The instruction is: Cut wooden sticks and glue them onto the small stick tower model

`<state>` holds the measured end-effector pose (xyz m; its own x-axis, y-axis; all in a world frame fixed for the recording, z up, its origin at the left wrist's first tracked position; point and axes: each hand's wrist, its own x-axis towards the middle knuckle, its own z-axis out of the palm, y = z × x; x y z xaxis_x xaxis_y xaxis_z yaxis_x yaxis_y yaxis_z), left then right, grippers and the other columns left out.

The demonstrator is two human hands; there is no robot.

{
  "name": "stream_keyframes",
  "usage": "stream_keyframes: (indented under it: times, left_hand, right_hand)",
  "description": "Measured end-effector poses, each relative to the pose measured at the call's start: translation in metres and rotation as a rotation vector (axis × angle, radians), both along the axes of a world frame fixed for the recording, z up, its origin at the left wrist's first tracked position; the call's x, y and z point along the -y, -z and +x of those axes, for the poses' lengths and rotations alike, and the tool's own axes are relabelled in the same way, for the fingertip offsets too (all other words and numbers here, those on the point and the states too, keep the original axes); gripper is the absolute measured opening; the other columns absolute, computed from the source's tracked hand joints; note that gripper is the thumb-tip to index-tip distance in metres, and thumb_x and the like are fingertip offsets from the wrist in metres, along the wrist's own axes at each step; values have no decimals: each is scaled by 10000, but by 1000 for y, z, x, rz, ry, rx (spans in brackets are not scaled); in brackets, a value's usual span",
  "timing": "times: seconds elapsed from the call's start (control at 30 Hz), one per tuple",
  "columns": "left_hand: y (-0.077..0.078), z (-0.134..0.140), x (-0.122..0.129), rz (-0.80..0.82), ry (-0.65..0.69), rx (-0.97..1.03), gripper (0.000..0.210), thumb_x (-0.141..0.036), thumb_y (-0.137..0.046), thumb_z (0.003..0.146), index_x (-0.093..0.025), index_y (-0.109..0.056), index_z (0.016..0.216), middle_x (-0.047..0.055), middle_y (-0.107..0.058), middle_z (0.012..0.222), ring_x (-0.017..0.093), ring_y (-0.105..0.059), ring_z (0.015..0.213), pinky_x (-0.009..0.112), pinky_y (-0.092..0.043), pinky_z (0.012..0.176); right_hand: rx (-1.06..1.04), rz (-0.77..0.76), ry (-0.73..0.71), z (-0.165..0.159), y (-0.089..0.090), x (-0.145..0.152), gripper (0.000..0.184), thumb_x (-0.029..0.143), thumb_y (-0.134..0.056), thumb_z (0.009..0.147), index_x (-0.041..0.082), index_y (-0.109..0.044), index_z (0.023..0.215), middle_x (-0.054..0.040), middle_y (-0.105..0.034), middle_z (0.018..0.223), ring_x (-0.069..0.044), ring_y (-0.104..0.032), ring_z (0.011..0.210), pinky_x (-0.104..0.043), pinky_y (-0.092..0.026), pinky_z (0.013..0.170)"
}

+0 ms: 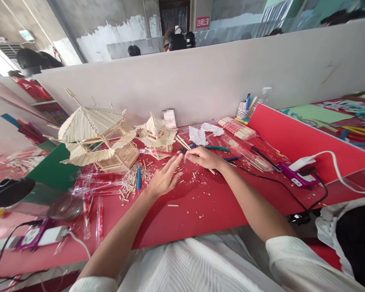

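My left hand (167, 175) lies low over the red tabletop, its fingers stretched forward and thumb apart. Its fingertips reach a small dark clump (182, 150), whose kind I cannot make out. From the other side my right hand (203, 157) meets it there, fingers bent and pressed together; whatever they pinch is hidden. Thin wooden sticks (182, 142) pass beneath the right hand, with one end showing below it. Just behind lies a tool with teal handles (218, 148), partly covered. Left of my hands stand a small stick pavilion (155, 136) and a larger stick pavilion (93, 134).
Stick scraps (129, 184) and a blue pen (139, 177) lie at left. Bundled sticks (237, 128), tissues (197, 136) and a red board (304, 138) are at right. Purple power strips (301, 175) with cables sit on both sides. A white partition (200, 81) stands behind.
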<state>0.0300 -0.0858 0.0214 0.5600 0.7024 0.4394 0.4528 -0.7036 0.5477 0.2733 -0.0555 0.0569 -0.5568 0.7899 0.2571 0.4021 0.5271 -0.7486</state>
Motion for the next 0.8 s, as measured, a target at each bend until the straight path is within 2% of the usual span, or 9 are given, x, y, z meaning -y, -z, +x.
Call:
stream_keyframes:
  times: [0.1,0.23,0.37,0.53,0.6,0.67,0.8]
  left_hand:
    - [0,1,-2,15,-142,-16,593,-388,-507,1000,-258,-402,1569,146,-639,1368,265,-705,1034,302,-547,785]
    - [-4,0,-5,71,-288,-226,447,-296,-441,1014,-243,-564,1441,138,-687,1277,248,-720,933,296,-511,753]
    - [-18,-4,-1,108,-364,-449,377,-223,-403,1007,-216,-667,1275,155,-735,1095,258,-725,824,303,-473,678]
    - [-35,-8,6,173,-523,-534,328,-213,-408,988,-212,-707,1123,132,-738,926,243,-711,740,281,-447,638]
    - [-33,-6,7,191,-529,-521,332,-240,-414,992,-217,-707,1146,123,-739,887,239,-708,726,273,-446,635]
    - [-27,-2,8,214,-489,-487,371,-261,-413,997,-216,-670,1261,120,-742,866,232,-703,706,267,-447,632]
    - [-19,7,13,204,-418,-442,515,-261,-428,994,-216,-482,1504,107,-740,838,216,-696,681,260,-461,657]
  right_hand:
    - [65,-12,-20,-3,-1,2,490,554,-462,1007,160,-730,895,20,-497,643,-135,-441,612,-276,-310,622]
    - [102,-5,-26,-5,2,2,483,543,-469,1005,158,-737,892,-12,-585,706,-147,-475,647,-281,-321,644]
    - [134,-3,-39,-7,4,1,475,545,-485,997,153,-725,876,-38,-660,789,-161,-530,698,-280,-344,670]
    - [138,12,2,-8,4,1,400,477,-503,987,161,-715,863,-36,-679,793,-165,-548,695,-274,-339,659]
    - [145,27,14,-9,6,1,376,448,-503,987,162,-709,855,-34,-678,788,-166,-552,692,-272,-340,657]
    - [156,49,8,-9,8,0,362,431,-499,990,164,-702,855,-35,-681,794,-166,-559,698,-271,-346,667]
    - [216,91,-52,-7,11,-2,340,383,-485,997,170,-691,831,-18,-658,741,-156,-548,671,-269,-348,673]
